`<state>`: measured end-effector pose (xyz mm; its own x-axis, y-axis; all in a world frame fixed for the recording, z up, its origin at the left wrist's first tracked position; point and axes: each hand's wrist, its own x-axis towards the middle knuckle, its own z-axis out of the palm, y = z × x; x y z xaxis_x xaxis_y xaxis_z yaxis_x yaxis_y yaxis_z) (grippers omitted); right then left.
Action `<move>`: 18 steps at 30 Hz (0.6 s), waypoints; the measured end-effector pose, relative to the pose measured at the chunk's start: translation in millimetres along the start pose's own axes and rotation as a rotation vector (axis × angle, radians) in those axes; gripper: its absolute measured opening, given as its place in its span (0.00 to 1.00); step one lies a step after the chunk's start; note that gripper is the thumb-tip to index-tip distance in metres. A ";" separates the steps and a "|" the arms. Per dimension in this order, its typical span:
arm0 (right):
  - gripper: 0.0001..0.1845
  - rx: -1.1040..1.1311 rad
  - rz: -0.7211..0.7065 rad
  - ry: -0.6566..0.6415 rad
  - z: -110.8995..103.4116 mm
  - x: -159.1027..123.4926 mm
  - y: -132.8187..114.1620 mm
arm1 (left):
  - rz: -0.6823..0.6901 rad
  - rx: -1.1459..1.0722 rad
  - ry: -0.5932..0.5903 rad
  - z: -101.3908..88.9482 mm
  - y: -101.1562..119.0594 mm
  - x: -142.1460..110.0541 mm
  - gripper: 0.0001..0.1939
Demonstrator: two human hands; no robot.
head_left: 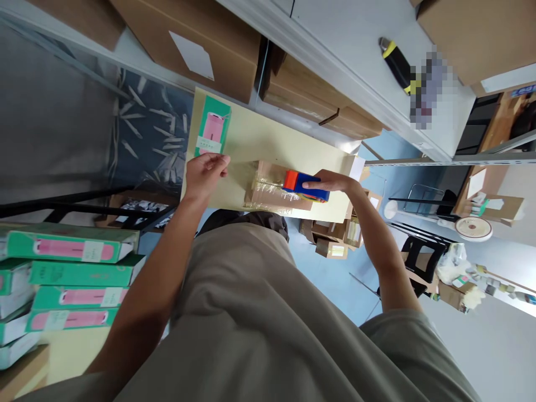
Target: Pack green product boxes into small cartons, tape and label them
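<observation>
A brown cardboard box with shiny clear tape across it lies on the cream-coloured table in front of me. My right hand is closed around a blue and orange tape dispenser, which rests at the right part of the box. Left of the box, my left hand hovers with its fingers curled and thumb against them; I see nothing in it. Just beyond that hand lies a green box with a pink picture on the table's left end.
Cardboard boxes fill the shelf beyond the table. A yellow and black tool lies on the upper white shelf. Green boxes are stacked at my left. Open cartons stand on the floor at right, near a white fan.
</observation>
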<state>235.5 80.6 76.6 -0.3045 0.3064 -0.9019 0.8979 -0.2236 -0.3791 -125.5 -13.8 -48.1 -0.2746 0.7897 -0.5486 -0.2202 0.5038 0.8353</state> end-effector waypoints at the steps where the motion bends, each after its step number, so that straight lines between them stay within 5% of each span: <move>1: 0.39 0.019 -0.007 0.006 7.6 -1.7 0.4 | -0.002 0.000 0.006 -2.0 -2.8 -2.7 0.18; 7: 0.34 -0.013 -0.020 0.091 32.6 -9.9 1.4 | 0.006 0.018 0.011 -11.0 -17.1 -19.7 0.15; 18: 0.32 0.018 0.021 0.081 29.7 -14.1 -3.0 | -0.103 -0.026 0.006 1.4 -63.1 -7.5 0.17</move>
<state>227.6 49.4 84.3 -0.2584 0.3752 -0.8902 0.8977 -0.2472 -0.3648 -108.2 -51.0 -96.6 -0.2546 0.7319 -0.6321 -0.2718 0.5731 0.7731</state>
